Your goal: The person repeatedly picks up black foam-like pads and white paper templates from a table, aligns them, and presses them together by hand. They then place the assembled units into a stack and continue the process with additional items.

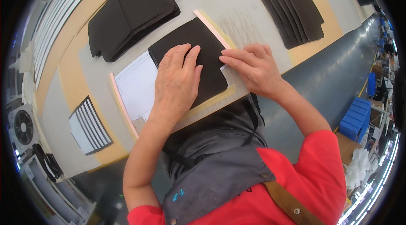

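Observation:
My left hand (177, 79) lies flat, fingers together, on a black sheet (198, 38) that rests on the grey table (237, 0). My right hand (253, 66) presses its fingertips on the sheet's right edge, beside a thin pink strip (211, 28) that runs along that side. A white printed paper (135, 85) sticks out from under the sheet to the left, bordered by another pink strip (122, 104).
A stack of black cut sheets (135, 11) lies at the back left. A fanned row of black pieces (294, 15) sits at the back right. A fan of white strips with dark edges (89, 125) lies at the left. Blue crates (357, 117) stand on the floor.

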The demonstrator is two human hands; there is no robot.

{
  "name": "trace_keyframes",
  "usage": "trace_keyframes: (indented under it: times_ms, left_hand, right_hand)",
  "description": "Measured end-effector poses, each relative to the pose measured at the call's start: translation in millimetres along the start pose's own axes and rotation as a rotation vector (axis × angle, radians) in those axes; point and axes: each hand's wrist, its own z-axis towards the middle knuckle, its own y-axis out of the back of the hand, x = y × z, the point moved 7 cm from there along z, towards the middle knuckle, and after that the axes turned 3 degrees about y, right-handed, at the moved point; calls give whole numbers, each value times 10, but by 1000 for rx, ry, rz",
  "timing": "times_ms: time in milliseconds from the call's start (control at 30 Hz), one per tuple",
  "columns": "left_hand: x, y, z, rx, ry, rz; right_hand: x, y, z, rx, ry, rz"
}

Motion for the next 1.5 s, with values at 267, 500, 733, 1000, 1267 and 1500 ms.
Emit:
trace_keyframes:
  times_ms: [267, 500, 733, 1000, 1267, 1500]
  left_hand:
    - [-5, -239, 340, -79, -64, 56]
    - [11, -292, 332, -60, -73, 116]
    - [28, -310, 320, -60, -76, 140]
    - [21, -297, 326, -79, -86, 140]
    - [22, -301, 324, -90, -82, 150]
    - [21, -313, 323, -96, -83, 165]
  right_hand:
    - [0, 10, -2, -9, 0, 1]
    - [-7, 0, -27, -20, -8, 33]
    - [-373, 233, -51, -143, -206, 210]
    - [-93, 99, -73, -21, -61, 129]
    - [-25, 18, -104, -16, 15, 8]
    - [-27, -8, -112, -40, 16, -7]
